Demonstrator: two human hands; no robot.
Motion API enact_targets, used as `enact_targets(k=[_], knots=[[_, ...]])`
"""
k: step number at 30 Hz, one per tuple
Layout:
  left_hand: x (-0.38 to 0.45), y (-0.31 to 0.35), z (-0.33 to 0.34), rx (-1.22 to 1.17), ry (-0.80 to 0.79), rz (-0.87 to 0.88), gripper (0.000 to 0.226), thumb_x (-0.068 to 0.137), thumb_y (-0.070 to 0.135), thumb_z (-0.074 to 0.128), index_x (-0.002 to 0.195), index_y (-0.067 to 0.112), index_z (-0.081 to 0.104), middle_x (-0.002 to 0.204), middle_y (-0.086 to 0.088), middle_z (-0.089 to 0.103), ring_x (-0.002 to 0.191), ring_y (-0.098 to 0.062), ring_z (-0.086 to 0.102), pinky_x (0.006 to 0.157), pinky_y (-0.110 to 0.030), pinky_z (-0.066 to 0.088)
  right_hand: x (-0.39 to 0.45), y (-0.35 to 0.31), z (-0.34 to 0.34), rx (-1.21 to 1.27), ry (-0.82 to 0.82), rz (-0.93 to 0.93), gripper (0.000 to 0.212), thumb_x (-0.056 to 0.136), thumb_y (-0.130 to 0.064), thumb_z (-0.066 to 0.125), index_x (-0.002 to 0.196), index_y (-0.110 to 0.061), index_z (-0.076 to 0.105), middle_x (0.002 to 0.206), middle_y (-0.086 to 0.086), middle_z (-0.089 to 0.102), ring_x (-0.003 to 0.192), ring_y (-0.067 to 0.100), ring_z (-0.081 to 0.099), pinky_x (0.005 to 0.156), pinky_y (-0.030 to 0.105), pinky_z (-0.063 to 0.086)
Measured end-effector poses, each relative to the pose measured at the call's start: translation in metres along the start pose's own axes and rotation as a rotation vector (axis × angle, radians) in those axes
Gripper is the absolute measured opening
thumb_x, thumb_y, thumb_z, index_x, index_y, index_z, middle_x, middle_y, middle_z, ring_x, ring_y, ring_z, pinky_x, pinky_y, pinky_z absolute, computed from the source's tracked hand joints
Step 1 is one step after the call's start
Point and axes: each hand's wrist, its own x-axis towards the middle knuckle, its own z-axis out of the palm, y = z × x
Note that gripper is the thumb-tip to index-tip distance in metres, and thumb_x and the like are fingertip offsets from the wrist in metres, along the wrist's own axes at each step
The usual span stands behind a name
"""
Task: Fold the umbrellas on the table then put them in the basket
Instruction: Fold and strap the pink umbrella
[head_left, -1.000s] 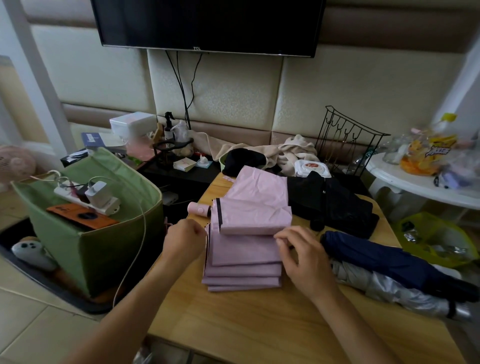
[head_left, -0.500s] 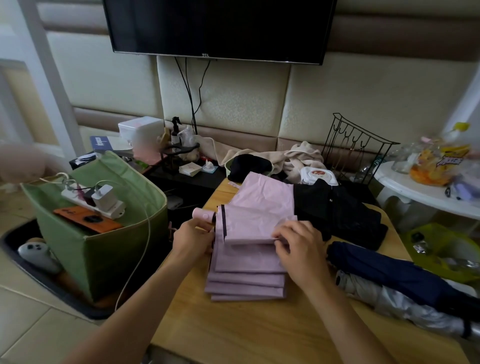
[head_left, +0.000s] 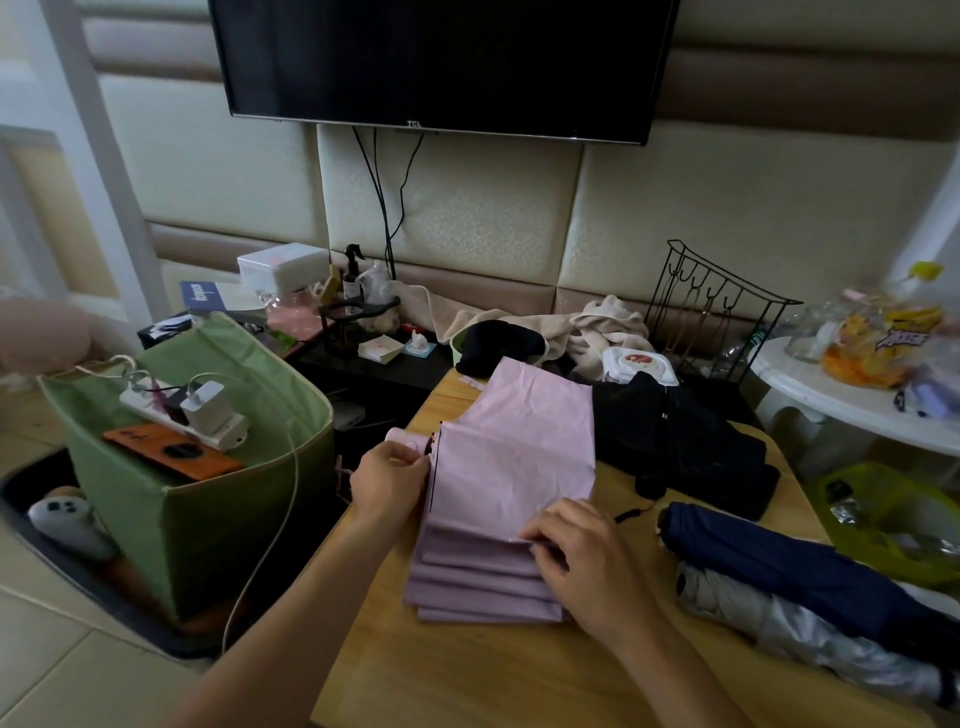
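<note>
A pink umbrella (head_left: 514, 457) lies on the wooden table (head_left: 467, 670), its canopy laid in several flat pleats. My left hand (head_left: 387, 486) grips its handle end at the left. My right hand (head_left: 582, 561) pinches the corner of the top pink panel, pulled down over the stack of pleats. A black umbrella (head_left: 680, 447) lies behind on the right. A navy umbrella (head_left: 779, 566) and a silver one (head_left: 800, 634) lie at the right edge. The green fabric basket (head_left: 171, 519) stands on the floor to the left.
The basket holds a power strip with a charger (head_left: 192, 410) and an orange case (head_left: 171, 449); a white cable hangs over its wall. A black wire rack (head_left: 711, 306), towels and a white side table (head_left: 852, 400) crowd the back and right. A TV hangs above.
My right hand has drawn a wide pink panel down over the folded stack, from the upper fold to the middle of the stack. My left hand has moved up to the handle end.
</note>
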Motion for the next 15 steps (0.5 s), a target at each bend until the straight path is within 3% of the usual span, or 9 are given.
enact_targets(k=[6, 10, 13, 15], knots=[[0.0068, -0.0067, 0.0006, 0.030, -0.098, 0.042, 0.019, 0.090, 0.036, 0.065, 0.086, 0.022, 0.077, 0.079, -0.004, 0.075, 0.077, -0.026, 0.072, 0.078, -0.046, 0.062, -0.0073, 0.0049, 0.0016, 0.060, -0.137, -0.007, 0.015, 0.091, -0.016, 0.064, 0.096, -0.027, 0.072, 0.095, -0.015, 0.059, 0.095, 0.004, 0.055, 0.082, 0.028, 0.050], [0.0085, -0.0042, -0.0001, -0.101, -0.149, -0.050, 0.052, 0.080, 0.057, 0.055, 0.083, 0.010, 0.075, 0.082, -0.012, 0.075, 0.080, -0.033, 0.073, 0.078, -0.054, 0.062, -0.0091, 0.0077, 0.0050, 0.087, -0.179, 0.006, 0.019, 0.092, -0.019, 0.061, 0.097, -0.030, 0.076, 0.096, -0.014, 0.062, 0.096, 0.003, 0.056, 0.082, 0.026, 0.050], [0.0045, -0.0016, -0.0012, -0.161, -0.199, -0.071, 0.058, 0.074, 0.069, 0.067, 0.087, 0.013, 0.076, 0.086, -0.008, 0.076, 0.083, -0.026, 0.073, 0.080, -0.048, 0.063, -0.0094, 0.0080, 0.0059, 0.089, -0.196, 0.009, 0.020, 0.091, -0.020, 0.061, 0.097, -0.030, 0.077, 0.096, -0.015, 0.063, 0.095, 0.001, 0.057, 0.081, 0.024, 0.050], [0.0003, -0.0029, -0.0012, -0.122, -0.264, 0.003, 0.046, 0.072, 0.059, 0.080, 0.090, 0.016, 0.076, 0.089, -0.004, 0.075, 0.088, -0.022, 0.072, 0.082, -0.045, 0.062, -0.0094, 0.0076, 0.0064, 0.098, -0.209, 0.006, 0.021, 0.091, -0.020, 0.061, 0.097, -0.029, 0.078, 0.096, -0.015, 0.063, 0.094, 0.001, 0.057, 0.081, 0.023, 0.050]])
